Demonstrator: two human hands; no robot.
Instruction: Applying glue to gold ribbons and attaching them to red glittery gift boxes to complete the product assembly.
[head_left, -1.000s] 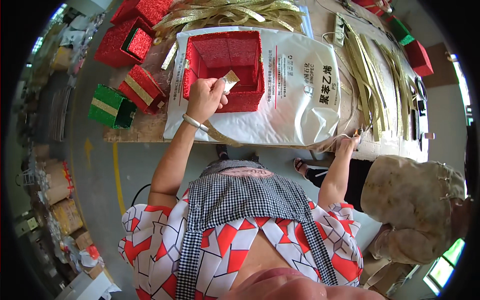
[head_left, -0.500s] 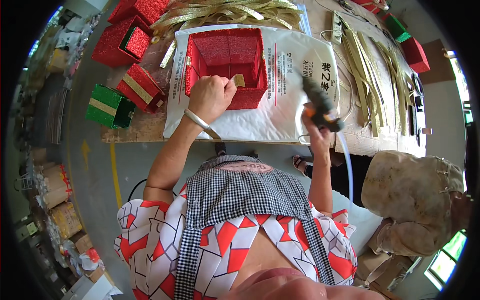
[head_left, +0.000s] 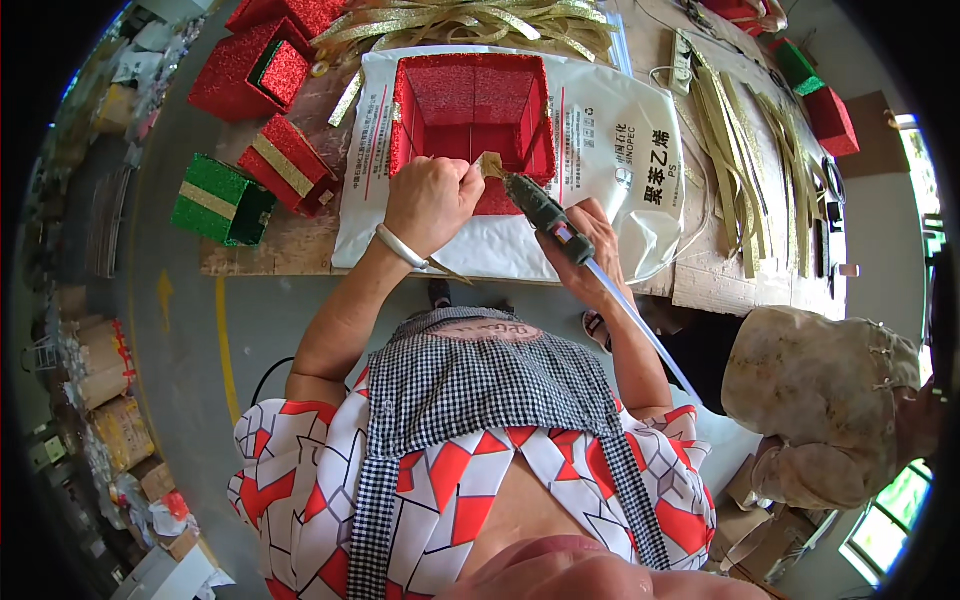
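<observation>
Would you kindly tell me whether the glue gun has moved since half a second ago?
Yes. Against the white bag, the glue gun has moved left, from over the bag's right part to beside the gold ribbon at the left hand.

Grey floor (head_left: 185, 385) with yellow line (head_left: 226, 350)

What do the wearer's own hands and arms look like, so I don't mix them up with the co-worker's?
The left hand is ungloved, with a smooth, pale bangle around its wrist. The right hand is ungloved too, with no bangle visible. The left sleeve and right sleeve are short, white with red angular patches and dark lines.
</observation>
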